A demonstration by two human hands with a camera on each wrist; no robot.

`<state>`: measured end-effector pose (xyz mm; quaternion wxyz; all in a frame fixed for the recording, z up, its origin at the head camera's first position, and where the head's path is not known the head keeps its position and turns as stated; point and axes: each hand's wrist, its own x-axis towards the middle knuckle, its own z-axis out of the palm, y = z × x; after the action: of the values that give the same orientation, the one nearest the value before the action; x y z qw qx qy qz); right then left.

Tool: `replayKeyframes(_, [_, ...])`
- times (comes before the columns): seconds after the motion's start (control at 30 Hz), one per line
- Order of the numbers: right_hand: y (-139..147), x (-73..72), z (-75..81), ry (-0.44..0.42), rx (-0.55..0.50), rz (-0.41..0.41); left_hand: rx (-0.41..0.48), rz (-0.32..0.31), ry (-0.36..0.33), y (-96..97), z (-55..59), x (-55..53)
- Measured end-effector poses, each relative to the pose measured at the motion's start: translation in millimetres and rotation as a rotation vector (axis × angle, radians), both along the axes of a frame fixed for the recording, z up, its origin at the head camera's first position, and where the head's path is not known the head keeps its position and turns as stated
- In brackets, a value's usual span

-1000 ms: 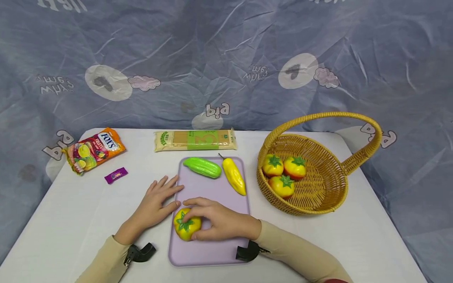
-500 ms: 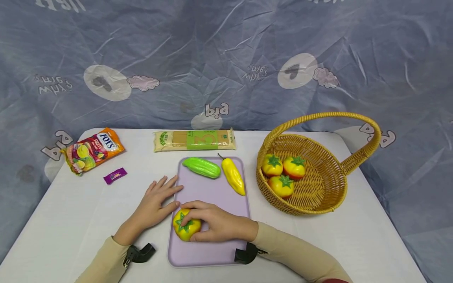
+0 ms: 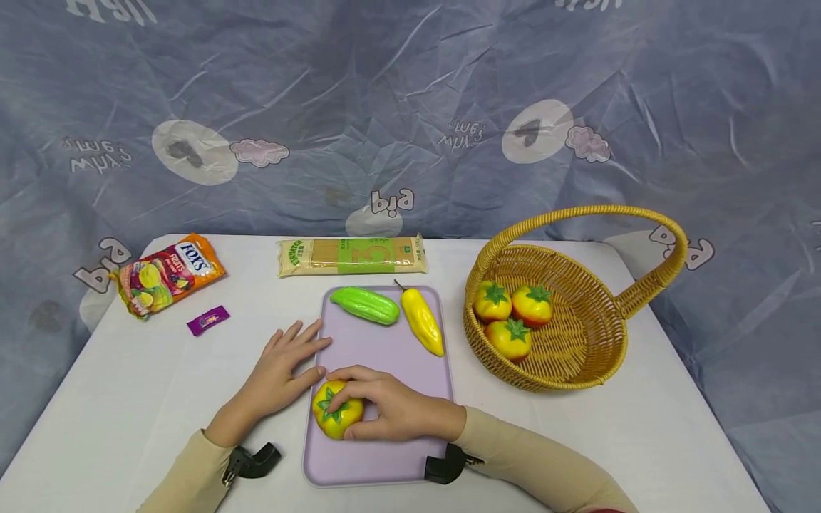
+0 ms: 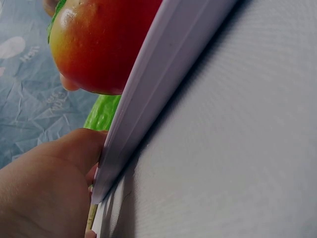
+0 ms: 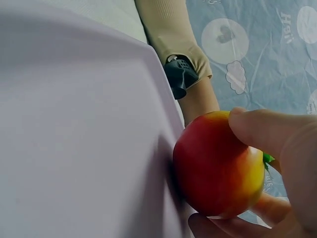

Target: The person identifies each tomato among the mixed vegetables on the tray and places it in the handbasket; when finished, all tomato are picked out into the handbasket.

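My right hand (image 3: 394, 407) grips a yellow-and-red tomato (image 3: 335, 422) with a green star-shaped leaf top, thumb on the near side and fingers over and behind it. The tomato is at the left edge of the lilac tray (image 3: 378, 467); in the right wrist view its red underside (image 5: 213, 163) shows close over the tray. My left hand (image 3: 282, 370) lies with fingers spread at the tray's left rim, thumb tip near the tomato. On the tray's far part lie a green cucumber-like vegetable (image 3: 365, 305) and a yellow pepper (image 3: 422, 320).
A wicker basket (image 3: 577, 370) with a tall handle stands right of the tray, holding three similar tomatoes (image 3: 509, 339). Behind the tray lies a pack of noodles (image 3: 353, 256). At left are a Fox's candy bag (image 3: 169, 274) and a small purple wrapped sweet (image 3: 208, 320).
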<state>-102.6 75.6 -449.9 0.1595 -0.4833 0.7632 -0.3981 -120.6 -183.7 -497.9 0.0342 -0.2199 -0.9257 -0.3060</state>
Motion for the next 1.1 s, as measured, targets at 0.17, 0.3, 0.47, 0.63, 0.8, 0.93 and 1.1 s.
replayKeyframes(0.17, [0.5,0.8,-2.6,-0.010,-0.020,-0.012,-0.002,-0.001,-0.002,0.1,0.3,0.3])
replayKeyframes(0.3, [0.7,0.7,-4.7,-0.007,-0.028,-0.011,-0.003,0.000,-0.005,0.3,1.0,0.9])
replayKeyframes(0.47, [0.4,0.6,-5.3,-0.009,-0.034,-0.007,-0.005,0.005,-0.007,0.5,1.5,1.0])
replayKeyframes(0.63, [0.4,0.4,-5.5,0.000,-0.030,0.000,-0.006,0.005,-0.001,0.2,1.1,0.6])
replayKeyframes(0.8, [0.8,0.4,-4.6,-0.012,-0.020,0.011,-0.007,0.004,-0.002,0.3,1.0,0.2])
replayKeyframes(0.93, [1.0,0.8,-4.1,-0.014,-0.016,0.018,-0.007,0.003,-0.004,0.4,1.1,-0.2])
replayKeyframes(1.1, [1.4,0.9,-5.5,-0.003,-0.018,0.019,-0.005,0.000,-0.006,0.4,0.2,-0.4])
